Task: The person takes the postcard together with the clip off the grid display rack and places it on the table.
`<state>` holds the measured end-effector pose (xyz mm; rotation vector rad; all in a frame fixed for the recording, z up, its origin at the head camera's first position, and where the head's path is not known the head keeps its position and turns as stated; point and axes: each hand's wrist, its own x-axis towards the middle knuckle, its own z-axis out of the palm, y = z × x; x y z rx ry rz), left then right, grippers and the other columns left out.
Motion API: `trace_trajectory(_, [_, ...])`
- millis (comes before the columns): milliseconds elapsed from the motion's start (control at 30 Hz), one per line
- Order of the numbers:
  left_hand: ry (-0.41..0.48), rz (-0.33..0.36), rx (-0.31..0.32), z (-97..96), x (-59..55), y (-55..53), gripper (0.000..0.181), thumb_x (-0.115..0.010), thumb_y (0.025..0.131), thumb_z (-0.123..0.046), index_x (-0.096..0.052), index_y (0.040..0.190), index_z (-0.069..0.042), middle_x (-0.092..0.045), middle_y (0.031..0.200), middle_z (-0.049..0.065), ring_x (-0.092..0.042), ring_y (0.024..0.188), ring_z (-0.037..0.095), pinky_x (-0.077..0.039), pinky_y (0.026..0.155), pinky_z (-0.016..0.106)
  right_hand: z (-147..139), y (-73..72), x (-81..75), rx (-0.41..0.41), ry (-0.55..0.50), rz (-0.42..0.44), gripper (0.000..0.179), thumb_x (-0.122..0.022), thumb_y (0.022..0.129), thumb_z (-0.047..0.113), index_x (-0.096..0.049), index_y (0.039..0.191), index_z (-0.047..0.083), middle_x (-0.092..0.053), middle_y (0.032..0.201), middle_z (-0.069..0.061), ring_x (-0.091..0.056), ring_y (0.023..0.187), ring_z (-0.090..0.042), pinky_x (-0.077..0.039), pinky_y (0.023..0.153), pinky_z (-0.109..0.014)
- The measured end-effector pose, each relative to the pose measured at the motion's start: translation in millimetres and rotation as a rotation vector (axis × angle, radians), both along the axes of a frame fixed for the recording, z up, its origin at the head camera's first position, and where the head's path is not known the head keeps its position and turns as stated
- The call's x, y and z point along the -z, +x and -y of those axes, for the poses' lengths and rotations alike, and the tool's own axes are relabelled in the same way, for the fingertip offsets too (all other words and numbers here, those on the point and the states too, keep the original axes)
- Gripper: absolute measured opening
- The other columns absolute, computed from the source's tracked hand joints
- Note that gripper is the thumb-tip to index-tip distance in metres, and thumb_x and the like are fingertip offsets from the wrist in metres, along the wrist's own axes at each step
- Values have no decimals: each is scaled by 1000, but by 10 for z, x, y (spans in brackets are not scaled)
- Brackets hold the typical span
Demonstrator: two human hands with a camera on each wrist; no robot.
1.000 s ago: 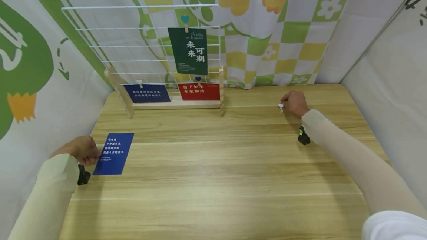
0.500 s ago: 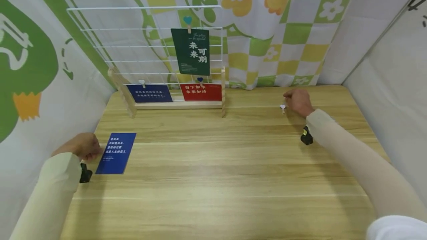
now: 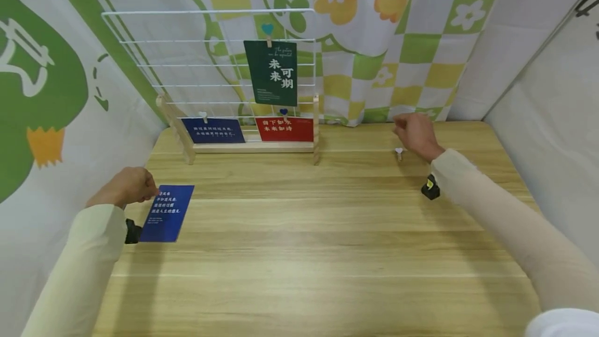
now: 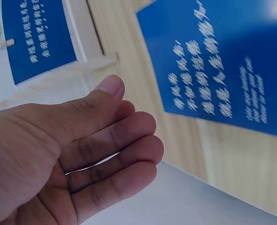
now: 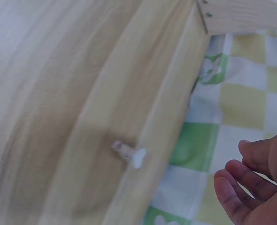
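Observation:
A blue card (image 3: 169,216) with white writing lies on the left of the wooden table. My left hand (image 3: 129,186) hovers at its upper left edge; in the left wrist view a gap separates the loosely bent fingers (image 4: 138,152) from the card, and they hold nothing. A small wooden clothespin with a white heart (image 3: 399,153) lies on the table at the right. Just beyond it, my right hand (image 3: 418,135) is lifted, fingers relaxed. Bare table surrounds the clothespin in the right wrist view, and nothing sits between thumb and fingers (image 5: 232,192).
A white wire grid rack (image 3: 210,12) on wooden feet stands at the back left. Clothespins with hearts hold a green card (image 3: 273,90), a red card (image 3: 299,130) and another blue card (image 3: 212,131) on it. A patterned curtain (image 3: 426,48) hangs behind.
My right hand has let go of the white heart clothespin and risen away from it. My left hand has moved up along the blue card's left edge. Both objects remain on the table.

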<state>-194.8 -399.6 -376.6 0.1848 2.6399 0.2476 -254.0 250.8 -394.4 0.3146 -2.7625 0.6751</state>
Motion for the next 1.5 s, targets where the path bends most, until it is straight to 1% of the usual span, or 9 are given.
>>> trace_trajectory(100, [8, -43, -16, -70, -35, -27, 11, -65, 91, -9, -70, 88, 1, -65, 74, 8, -56, 67, 19, -47, 60, 32, 71, 17, -106, 7, -17, 26, 29, -63, 91, 7, -67, 117, -6, -71, 106, -26, -69, 93, -41, -53, 83, -55])
trace_trajectory(233, [12, -120, 0, -150, -87, -60, 11, -68, 89, -9, -70, 90, 2, -67, 77, 11, -58, 71, 23, -49, 63, 37, 151, 35, -231, 12, -23, 62, 35, -63, 93, 11, -63, 125, -4, -68, 115, -26, -68, 100, -41, -53, 85, -55])
trace_trajectory(433, [8, -252, 54, -294, -168, -82, 16, -71, 88, -12, -71, 88, 4, -70, 78, 13, -60, 70, 25, -51, 66, 44, 251, 64, -406, -32, -71, 30, 37, -64, 93, 11, -62, 127, -5, -67, 118, -26, -68, 101, -42, -55, 84, -54])
trace_trajectory(533, [12, -287, 47, -376, -212, -90, 19, -71, 88, -12, -71, 92, 6, -71, 84, 18, -63, 74, 29, -52, 71, 48, 286, 88, -487, -39, -84, 27, 39, -65, 93, 11, -61, 128, -4, -67, 120, -25, -68, 103, -42, -56, 83, -54])
trace_trajectory(700, [19, -310, 23, -536, -317, -114, 26, -70, 89, -14, -68, 102, 9, -70, 99, 27, -64, 86, 39, -51, 80, 54, 335, 114, -609, -46, -79, 8, 38, -65, 92, 11, -62, 128, -3, -66, 122, -23, -68, 104, -42, -55, 84, -54])
trace_trajectory(800, [35, -322, 0, -628, -382, -144, 32, -71, 89, -16, -67, 106, 11, -68, 104, 30, -64, 89, 42, -51, 79, 55, 373, 120, -684, -54, -84, 0, 39, -66, 92, 11, -62, 128, -3, -66, 123, -23, -67, 105, -41, -54, 87, -54])
trace_trajectory(1033, [57, -426, 39, -820, -553, -179, 38, -75, 86, -18, -66, 108, 12, -67, 103, 31, -64, 91, 44, -50, 80, 55, 484, 114, -847, -53, -64, -34, 40, -70, 91, 14, -63, 128, -2, -67, 123, -22, -67, 106, -40, -52, 91, -54])
trace_trajectory(1267, [47, -400, 33, -956, -619, -197, 45, -72, 90, -24, -62, 115, 12, -65, 113, 34, -62, 100, 49, -50, 85, 57, 578, 130, -932, -80, -35, -58, 40, -70, 91, 16, -64, 127, 0, -67, 123, -22, -66, 108, -39, -52, 91, -53])
trace_trajectory(1500, [68, -424, 38, -1126, -730, -261, 51, -72, 90, -25, -60, 121, 14, -62, 118, 35, -61, 104, 50, -49, 87, 58, 667, 147, -1082, -112, -36, -113, 39, -70, 91, 15, -64, 126, 0, -68, 121, -21, -68, 105, -39, -54, 87, -53])
